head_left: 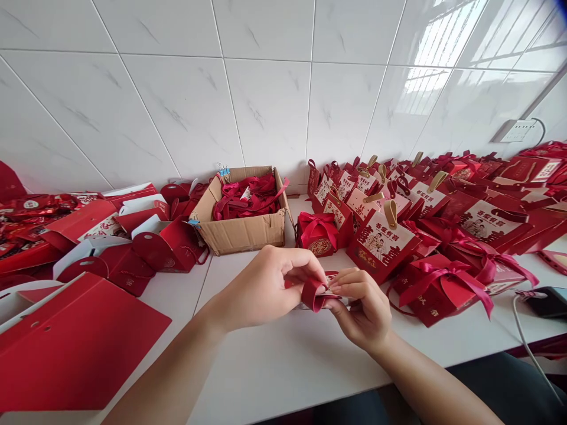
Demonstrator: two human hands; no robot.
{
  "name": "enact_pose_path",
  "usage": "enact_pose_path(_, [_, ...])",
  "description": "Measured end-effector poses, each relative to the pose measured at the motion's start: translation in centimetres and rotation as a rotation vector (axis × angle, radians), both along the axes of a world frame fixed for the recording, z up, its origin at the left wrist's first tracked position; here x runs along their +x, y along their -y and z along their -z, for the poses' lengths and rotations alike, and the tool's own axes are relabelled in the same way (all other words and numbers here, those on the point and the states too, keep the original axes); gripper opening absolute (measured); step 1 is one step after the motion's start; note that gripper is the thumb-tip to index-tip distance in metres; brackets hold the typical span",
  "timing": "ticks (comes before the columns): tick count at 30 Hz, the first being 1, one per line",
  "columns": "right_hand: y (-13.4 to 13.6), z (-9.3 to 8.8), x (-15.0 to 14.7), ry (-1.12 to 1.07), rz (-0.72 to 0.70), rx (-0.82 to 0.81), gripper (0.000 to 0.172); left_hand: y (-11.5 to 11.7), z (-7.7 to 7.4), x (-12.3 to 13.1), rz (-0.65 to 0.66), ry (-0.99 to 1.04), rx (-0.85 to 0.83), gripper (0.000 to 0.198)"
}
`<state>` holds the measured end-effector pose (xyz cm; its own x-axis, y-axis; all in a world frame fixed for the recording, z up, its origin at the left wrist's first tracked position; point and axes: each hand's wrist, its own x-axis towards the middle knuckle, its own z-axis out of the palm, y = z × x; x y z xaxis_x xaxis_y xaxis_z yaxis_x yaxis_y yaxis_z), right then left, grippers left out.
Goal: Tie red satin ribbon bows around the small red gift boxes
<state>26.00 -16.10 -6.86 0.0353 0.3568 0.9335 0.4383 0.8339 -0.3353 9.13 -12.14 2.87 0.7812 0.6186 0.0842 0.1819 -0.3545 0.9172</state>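
Both hands meet over the white table, a little above its front part. My left hand (pixel 266 286) is closed, its fingertips pinching a red ribbon loop (pixel 312 293). My right hand (pixel 361 307) is also closed and pinches the same ribbon from the right side. A small red and white piece shows between the fingers, mostly hidden. A small red gift box with a ribbon bow (pixel 316 233) stands just behind the hands.
A cardboard box (pixel 241 233) full of red ribbons sits at the back centre. Flat and half-folded red cartons (pixel 80 342) lie at the left. Several finished red gift boxes (pixel 385 242) crowd the right. A phone with a cable (pixel 547 301) lies at the far right.
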Motion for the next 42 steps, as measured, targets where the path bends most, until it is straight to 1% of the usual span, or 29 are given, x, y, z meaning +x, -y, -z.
enact_pose_path(5, [0.0,-0.1,-0.1,-0.012,0.036,0.002,0.015,0.1,-0.1,-0.1,0.025,0.028,0.067,0.01])
enact_pose_path(8, [0.0,-0.1,-0.1,-0.003,0.037,0.0,0.017,0.1,-0.2,-0.2,0.065,0.03,0.092,0.015])
enact_pose_path(12, [0.0,0.0,-0.1,-0.006,0.021,0.003,0.017,0.2,-0.5,-0.4,0.086,-0.006,0.173,0.022])
enact_pose_path(16, [0.0,0.0,-0.1,-0.001,0.034,0.003,0.017,0.2,-0.6,-0.5,0.081,-0.059,0.259,0.021])
enact_pose_path(18, [0.0,-0.1,-0.1,-0.003,0.044,0.005,0.016,0.1,-0.6,-0.5,0.072,-0.073,0.272,0.02])
enact_pose_path(23, [-0.1,0.2,-0.1,-0.007,0.034,0.023,0.018,0.2,-0.6,-0.4,0.08,-0.093,0.277,0.027])
enact_pose_path(28, [-0.2,0.5,0.0,-0.028,0.031,0.036,0.022,0.0,-0.2,-0.2,0.1,-0.091,0.311,0.024])
enact_pose_path(35, [-0.2,0.3,-0.2,-0.085,0.057,-0.034,0.024,-0.4,0.5,0.3,0.058,-0.08,0.332,0.019])
enact_pose_path(39, [-0.3,0.4,-0.1,-0.13,0.043,-0.071,0.023,-0.4,0.8,0.6,0.028,-0.133,0.425,0.029])
enact_pose_path(42, [-0.4,0.5,0.2,-0.142,0.035,-0.138,0.021,-0.7,1.5,0.8,0.001,-0.121,0.487,0.026])
